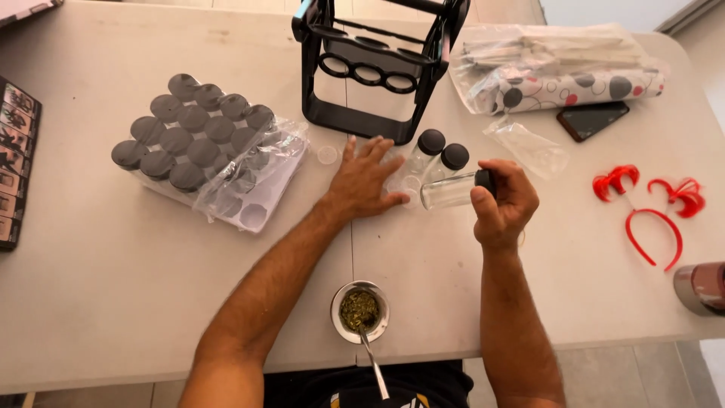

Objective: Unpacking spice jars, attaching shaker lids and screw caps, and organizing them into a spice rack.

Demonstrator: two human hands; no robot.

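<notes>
Gripping a clear glass spice jar sideways by its black lid, our right hand holds it just above the table, while our left hand, unclenched, presses flat at its nine o'clock. At twelve o'clock we see two capped jars and the black rack; at six, a metal cup of herbs.

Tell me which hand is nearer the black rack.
Left. The left hand lies flat on the table, fingertips just short of the black rack base. The right hand is lower and to the right, gripping a clear jar by its black lid.
</notes>
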